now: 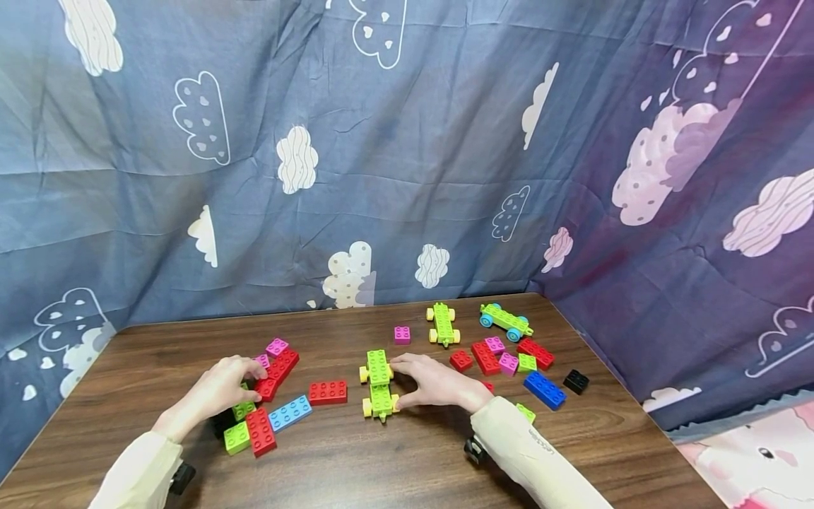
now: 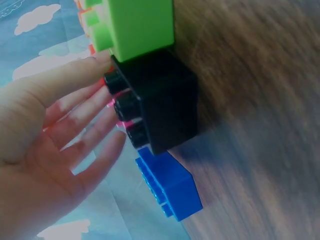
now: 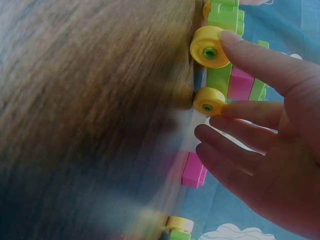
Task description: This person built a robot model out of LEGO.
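My right hand (image 1: 435, 382) lies beside a lime-green wheeled base (image 1: 381, 401) with yellow wheels. In the right wrist view its thumb touches one yellow wheel (image 3: 210, 47), and its index fingertip is right at the other wheel (image 3: 209, 101). On the base's far end, a pink brick (image 3: 241, 82) sits under a green brick (image 1: 376, 364). My left hand (image 1: 219, 387) hovers over a cluster of bricks, fingers spread and loosely extended. In the left wrist view, its thumb tip overlaps a green brick (image 2: 142, 27), and its fingers are close to the studs of a black brick (image 2: 172, 102).
Around the left hand lie red bricks (image 1: 261, 431), a light blue brick (image 1: 290, 413) and pink ones. Another red brick (image 1: 328, 392) sits mid-table. Behind are a yellow-wheeled base (image 1: 443, 325) and a blue-wheeled base (image 1: 506, 322). Several loose bricks, including a blue one (image 1: 545, 390), lie right.
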Available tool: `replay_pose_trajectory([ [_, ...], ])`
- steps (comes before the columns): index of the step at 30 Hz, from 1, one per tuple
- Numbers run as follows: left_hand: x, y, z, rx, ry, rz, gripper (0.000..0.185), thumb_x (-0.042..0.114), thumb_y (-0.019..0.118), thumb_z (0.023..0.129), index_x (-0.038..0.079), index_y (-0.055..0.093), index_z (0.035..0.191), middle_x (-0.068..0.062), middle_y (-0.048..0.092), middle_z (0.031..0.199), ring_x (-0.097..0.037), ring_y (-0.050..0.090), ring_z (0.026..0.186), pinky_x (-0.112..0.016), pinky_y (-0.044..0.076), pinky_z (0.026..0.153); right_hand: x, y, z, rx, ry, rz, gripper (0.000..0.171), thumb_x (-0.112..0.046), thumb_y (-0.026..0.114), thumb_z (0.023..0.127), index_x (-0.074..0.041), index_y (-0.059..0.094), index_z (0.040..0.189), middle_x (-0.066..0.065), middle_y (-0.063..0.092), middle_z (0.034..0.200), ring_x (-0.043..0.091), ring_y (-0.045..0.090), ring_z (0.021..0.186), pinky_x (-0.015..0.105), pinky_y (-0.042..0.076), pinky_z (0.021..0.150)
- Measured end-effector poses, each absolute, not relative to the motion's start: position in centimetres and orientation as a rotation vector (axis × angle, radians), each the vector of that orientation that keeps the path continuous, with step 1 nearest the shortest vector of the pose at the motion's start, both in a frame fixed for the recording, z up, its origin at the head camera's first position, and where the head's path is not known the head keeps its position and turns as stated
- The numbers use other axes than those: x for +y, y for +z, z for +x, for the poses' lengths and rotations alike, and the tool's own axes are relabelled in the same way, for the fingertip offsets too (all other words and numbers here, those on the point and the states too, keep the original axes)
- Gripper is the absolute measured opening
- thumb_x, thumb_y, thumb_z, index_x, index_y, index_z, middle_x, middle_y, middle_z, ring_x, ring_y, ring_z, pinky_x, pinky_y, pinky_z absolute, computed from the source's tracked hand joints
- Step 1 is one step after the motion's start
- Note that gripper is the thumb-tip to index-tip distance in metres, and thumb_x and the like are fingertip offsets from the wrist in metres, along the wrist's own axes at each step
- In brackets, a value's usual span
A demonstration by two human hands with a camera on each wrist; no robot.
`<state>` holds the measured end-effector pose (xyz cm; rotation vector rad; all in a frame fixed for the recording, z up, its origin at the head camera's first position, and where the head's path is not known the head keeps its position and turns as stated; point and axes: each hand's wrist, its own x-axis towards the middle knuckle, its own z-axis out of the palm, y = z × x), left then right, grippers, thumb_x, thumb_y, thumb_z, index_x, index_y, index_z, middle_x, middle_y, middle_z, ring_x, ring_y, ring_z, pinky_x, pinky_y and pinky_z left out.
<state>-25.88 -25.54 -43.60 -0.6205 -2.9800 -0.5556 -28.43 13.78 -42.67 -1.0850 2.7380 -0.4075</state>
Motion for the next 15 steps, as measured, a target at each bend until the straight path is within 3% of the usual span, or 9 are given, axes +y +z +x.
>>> replay_pose_trajectory([
  [7, -25.85, -43.87, -25.73, -2.911, -0.539, -0.708, 0.026, 0.023, 0.088, 0.071, 0.015, 0.073, 0.09, 0.004, 0.066, 0.087, -0.011, 0.057, 0.079, -0.027, 0.051, 0.066, 13.75, -42.63, -28.4, 2.728, -0.411, -1.075, 0.071, -0.04, 0.076, 0.085, -0.003, 0.053, 0.141, 0.012, 0.051, 0.147, 0.029, 0.049, 0.136, 0.047, 0.04, 0.113],
  [15, -25.97, -43.25, -25.75, -2.831, -0.56, -0.733, 0.024, 0.022, 0.087, 0.073, 0.016, 0.074, 0.092, 0.004, 0.068, 0.089, -0.012, 0.062, 0.08, -0.025, 0.053, 0.068, 13.8, -42.72, -28.46, 2.735, -0.414, -1.075, 0.071, -0.04, 0.076, 0.085, -0.003, 0.053, 0.141, 0.012, 0.052, 0.147, 0.029, 0.05, 0.136, 0.048, 0.04, 0.113],
])
